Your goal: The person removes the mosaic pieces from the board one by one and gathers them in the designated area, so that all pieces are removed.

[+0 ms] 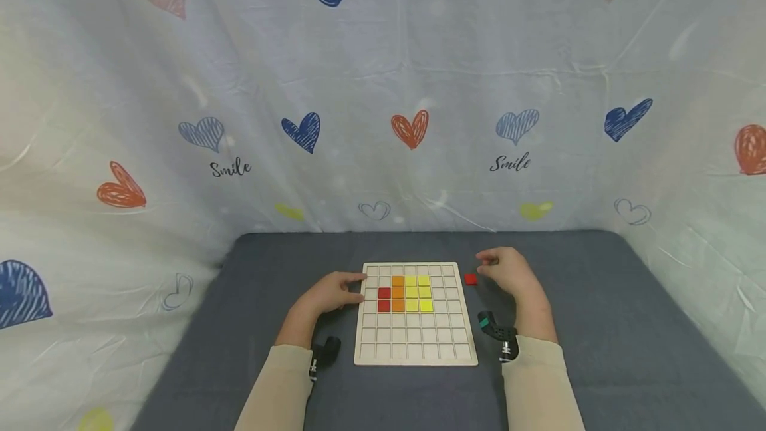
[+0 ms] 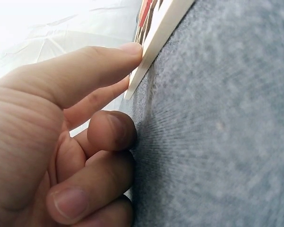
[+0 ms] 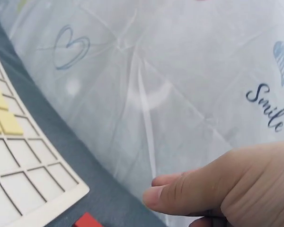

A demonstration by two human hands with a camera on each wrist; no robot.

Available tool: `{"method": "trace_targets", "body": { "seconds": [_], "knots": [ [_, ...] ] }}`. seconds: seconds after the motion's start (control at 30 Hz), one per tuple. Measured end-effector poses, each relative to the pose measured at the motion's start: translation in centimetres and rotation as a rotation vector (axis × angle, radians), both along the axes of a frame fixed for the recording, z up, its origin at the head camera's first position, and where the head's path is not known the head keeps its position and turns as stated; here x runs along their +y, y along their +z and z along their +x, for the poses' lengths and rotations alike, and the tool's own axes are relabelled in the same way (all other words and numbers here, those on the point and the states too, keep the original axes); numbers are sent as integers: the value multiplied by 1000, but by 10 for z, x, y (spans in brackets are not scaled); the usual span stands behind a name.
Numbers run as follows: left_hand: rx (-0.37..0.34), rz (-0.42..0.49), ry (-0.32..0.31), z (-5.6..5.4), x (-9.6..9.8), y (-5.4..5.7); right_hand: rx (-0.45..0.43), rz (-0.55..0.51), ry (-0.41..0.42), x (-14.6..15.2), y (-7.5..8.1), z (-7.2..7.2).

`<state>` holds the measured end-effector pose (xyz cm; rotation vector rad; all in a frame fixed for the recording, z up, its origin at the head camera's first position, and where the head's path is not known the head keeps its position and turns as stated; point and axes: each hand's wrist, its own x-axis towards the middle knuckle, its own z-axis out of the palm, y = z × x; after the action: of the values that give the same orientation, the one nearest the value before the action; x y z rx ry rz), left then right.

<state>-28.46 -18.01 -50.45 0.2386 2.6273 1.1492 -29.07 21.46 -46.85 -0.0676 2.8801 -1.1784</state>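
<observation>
A pale wooden grid board (image 1: pixel 415 358) lies flat on the table. Set in its cells are two red tiles (image 1: pixel 383 305), a column of three orange tiles (image 1: pixel 397 293) and several yellow tiles (image 1: pixel 411 293) to their right. My left hand (image 1: pixel 326 293) touches the board's left edge with thumb and index finger; in the left wrist view its other fingers (image 2: pixel 92 182) are bent beside the board. A loose red piece (image 1: pixel 471 279) lies off the board's right edge. Just right of it is my right hand (image 1: pixel 509 271), thumb and index finger apart with nothing visible between them.
Dark grey cloth (image 1: pixel 598 324) covers the table. A pale curtain (image 1: pixel 455 85) printed with hearts hangs behind the table and along its sides. A black wrist device (image 1: pixel 326 352) is on the left wrist, and another wrist device (image 1: pixel 497 331) is on the right.
</observation>
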Motion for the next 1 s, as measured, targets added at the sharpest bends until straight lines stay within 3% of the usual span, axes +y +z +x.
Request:
{"method": "trace_targets", "body": {
  "seconds": [0.27,0.43,0.77,1.0],
  "knots": [
    [-4,-3,-8,-1,-1,0,97,38,26,-14,21,7],
    [0,-1,-7,-1,-1,-1,162,39,55,-31,26,9],
    [6,0,-8,-1,-1,-1,256,6,153,-70,19,5],
    [11,-5,-22,0,-1,0,281,47,200,-97,9,4]
  ]
}}
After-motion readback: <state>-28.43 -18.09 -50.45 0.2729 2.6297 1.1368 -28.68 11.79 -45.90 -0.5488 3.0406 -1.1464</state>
